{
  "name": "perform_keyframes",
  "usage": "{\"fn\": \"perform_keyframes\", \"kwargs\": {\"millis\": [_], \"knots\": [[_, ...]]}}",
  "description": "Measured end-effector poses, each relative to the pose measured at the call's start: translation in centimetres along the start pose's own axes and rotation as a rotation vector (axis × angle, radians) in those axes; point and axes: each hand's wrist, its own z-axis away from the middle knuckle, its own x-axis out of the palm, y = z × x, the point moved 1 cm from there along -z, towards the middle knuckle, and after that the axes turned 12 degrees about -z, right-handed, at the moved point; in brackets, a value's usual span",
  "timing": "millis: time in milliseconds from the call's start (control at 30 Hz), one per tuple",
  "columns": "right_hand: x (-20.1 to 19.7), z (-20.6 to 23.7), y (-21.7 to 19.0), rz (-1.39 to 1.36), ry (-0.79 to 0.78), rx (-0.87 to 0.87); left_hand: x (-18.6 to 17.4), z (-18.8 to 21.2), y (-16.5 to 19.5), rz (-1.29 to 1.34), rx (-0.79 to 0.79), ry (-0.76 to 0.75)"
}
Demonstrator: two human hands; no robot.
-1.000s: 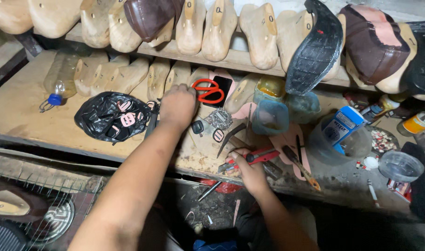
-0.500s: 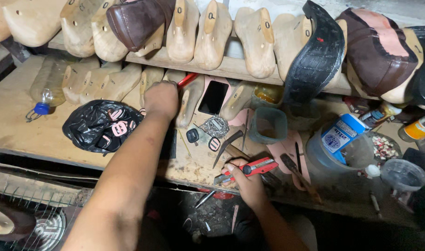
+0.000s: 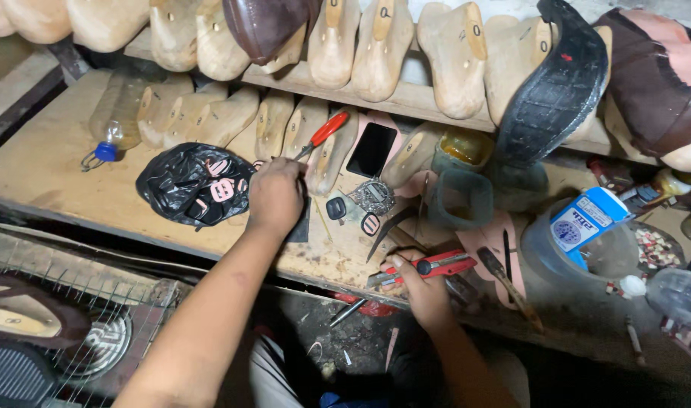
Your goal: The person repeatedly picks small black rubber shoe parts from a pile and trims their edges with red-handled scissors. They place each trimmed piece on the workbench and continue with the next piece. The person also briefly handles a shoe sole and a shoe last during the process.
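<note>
Both hands busy: left hand [image 3: 276,198] closed round red-handled scissors [image 3: 324,132], right hand [image 3: 421,291] gripping a cutter [image 3: 436,266]. Stiff, light tools; hold by handles.

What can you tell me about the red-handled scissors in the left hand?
The scissors show red plastic-looking handles and a short stretch of grey metal below them; the blades are hidden inside the left hand, which is closed around them. They tilt with the handles pointing up and to the right, over the wooden shoe lasts lying on the workbench, just left of a dark phone.
</note>
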Motion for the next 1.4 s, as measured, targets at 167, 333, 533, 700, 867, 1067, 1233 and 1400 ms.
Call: {"fn": "perform_keyframes", "kwargs": {"millis": [167,333,533,700,867,1067,1233,1400], "knots": [[-0.2,-0.2,0.2,-0.001,-0.06,-0.06,-1.6,2.9,-5.8,-0.092,-0.29,0.067],[-0.2,-0.5,0.8,0.004,-0.032,-0.048,-2.6,3.1,-9.0,-0.039,-0.242,-0.133],[-0.2,-0.5,1.0,0.005,-0.009,-0.041,-2.8,1.7,-8.3,-0.139,-0.187,-0.253],[-0.3,-0.6,1.2,0.046,-0.033,-0.094,-3.2,1.8,-8.3,-0.075,-0.321,-0.124],[-0.8,-0.4,1.8,-0.143,0.022,0.017,-3.8,4.4,-8.0,0.158,-0.472,0.282],[-0.6,-0.1,1.8,-0.09,0.051,-0.015,-1.5,8.1,-4.2,0.524,-0.579,0.026],[-0.1,0.7,0.8,-0.03,0.099,0.021,-1.7,8.9,-3.4,0.323,-0.384,-0.043],[0.0,0.5,0.8,-0.05,0.071,-0.041,-2.3,9.2,-2.7,0.269,-0.282,-0.099]]}}
